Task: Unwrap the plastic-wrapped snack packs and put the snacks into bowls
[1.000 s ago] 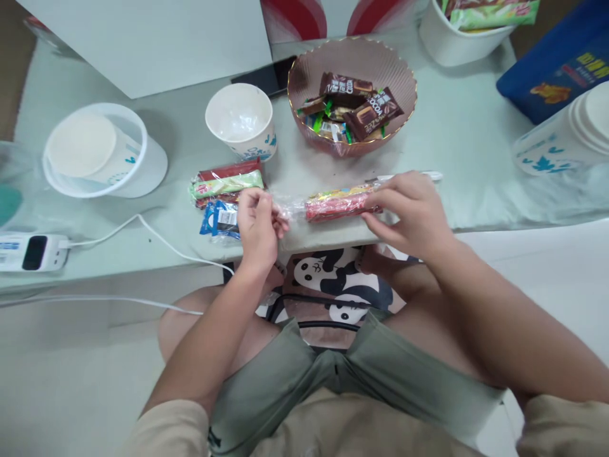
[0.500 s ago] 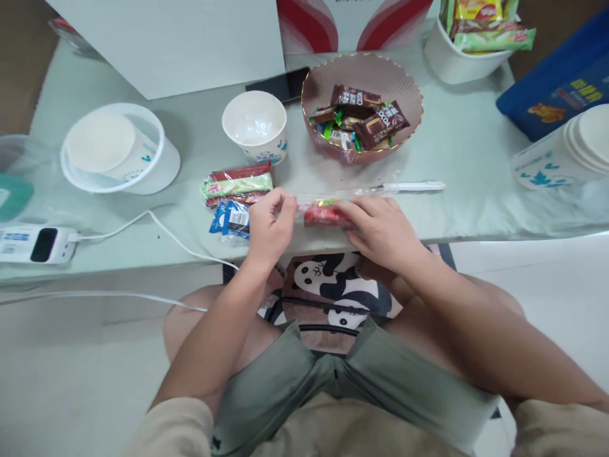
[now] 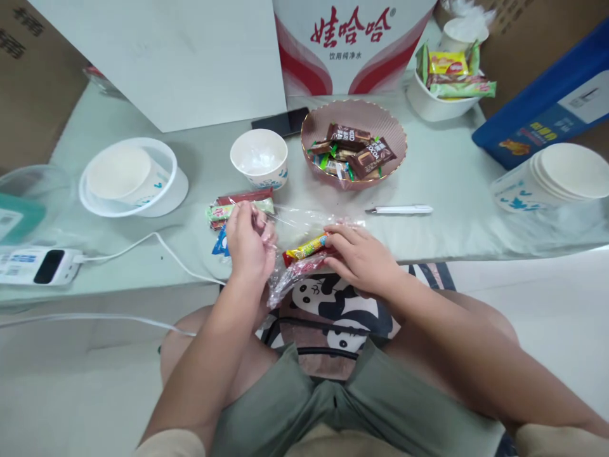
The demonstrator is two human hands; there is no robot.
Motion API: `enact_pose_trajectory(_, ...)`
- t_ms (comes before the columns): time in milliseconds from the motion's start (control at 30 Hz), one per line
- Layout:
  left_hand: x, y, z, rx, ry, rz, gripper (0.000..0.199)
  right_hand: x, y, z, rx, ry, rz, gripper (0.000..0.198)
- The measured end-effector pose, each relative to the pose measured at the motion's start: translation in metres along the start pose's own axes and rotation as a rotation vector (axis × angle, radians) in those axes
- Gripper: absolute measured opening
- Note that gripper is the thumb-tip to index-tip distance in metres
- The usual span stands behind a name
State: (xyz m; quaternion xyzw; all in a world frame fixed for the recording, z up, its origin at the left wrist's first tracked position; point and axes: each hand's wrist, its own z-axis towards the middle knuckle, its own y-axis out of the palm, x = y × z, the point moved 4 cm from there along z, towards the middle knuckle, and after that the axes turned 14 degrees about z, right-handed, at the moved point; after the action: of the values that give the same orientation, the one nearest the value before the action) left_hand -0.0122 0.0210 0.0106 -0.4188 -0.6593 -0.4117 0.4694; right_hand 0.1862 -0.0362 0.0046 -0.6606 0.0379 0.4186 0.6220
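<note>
At the table's front edge, a clear plastic bag (image 3: 294, 274) spreads between my two hands. My left hand (image 3: 251, 244) has its fingers curled closed on the bag's left end. Inside or under the film is a yellow snack packet (image 3: 307, 247), with red wrapping beside it. My right hand (image 3: 359, 259) grips the bag's right part around these packets, its fingers over their right ends. Just behind my left hand are a green snack bar (image 3: 219, 212), a dark red bar (image 3: 257, 195) and a blue packet (image 3: 221, 244), partly hidden by the hand.
Behind stand a paper cup (image 3: 261, 152) and a pink bowl (image 3: 314, 162) of brown snack packs. A pen (image 3: 402, 209) lies right of the bag. Nested cups (image 3: 518, 190) stand far right, a white tub (image 3: 178, 190) left. A white cable (image 3: 183, 249) crosses the table's front left.
The plastic bag has spread wider, and the yellow packet now shows plainly. My left hand has moved left, away from my right hand. The view has tilted up.
</note>
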Motion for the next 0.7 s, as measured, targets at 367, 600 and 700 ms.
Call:
enact_pose_trajectory(367, 0.012, 0.024, -0.003, -0.094, 0.013, -0.099, 0.053, -0.012, 0.002, 0.008, -0.065, 0.081, -0.118, 0.045)
enact_pose_trajectory(600, 0.012, 0.012, 0.009, -0.131, 0.256, 0.433, 0.028, 0.006, -0.016, 0.008, -0.007, 0.219, -0.173, 0.039)
enact_pose_trajectory(700, 0.007, 0.011, 0.002, -0.220, 0.260, 0.873, 0.040, 0.017, -0.031, 0.002, 0.033, 0.392, -0.221, 0.042)
